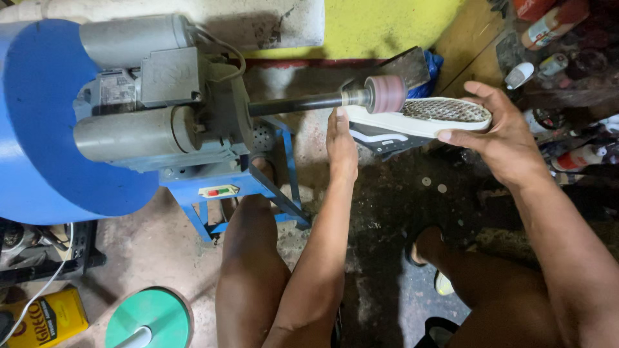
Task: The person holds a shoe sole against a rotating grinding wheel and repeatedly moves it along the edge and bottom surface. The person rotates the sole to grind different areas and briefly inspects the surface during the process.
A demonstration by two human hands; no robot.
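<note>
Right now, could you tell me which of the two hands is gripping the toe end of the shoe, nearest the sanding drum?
The left hand: it holds the shoe beside the pink drum, whereas the right hand cups the far end.

**Hidden, cropped and unclear parts of the head view**

The blue drum housing [39,122] is cut by the left edge, so its full outline is not shown. The shoe [412,122] is partly covered: the left hand [342,145] hides its near end and the right hand [500,138] wraps its far end, leaving the upper mostly out of sight. Where the sole meets the pink sanding drum [385,94] cannot be judged exactly. The bottles [554,26] at upper right lie in shadow and are cropped by the top edge. The yellow can [48,319] and green round lid [148,319] run off the bottom edge. The right foot's sandal [442,283] is largely concealed by the leg.
</note>
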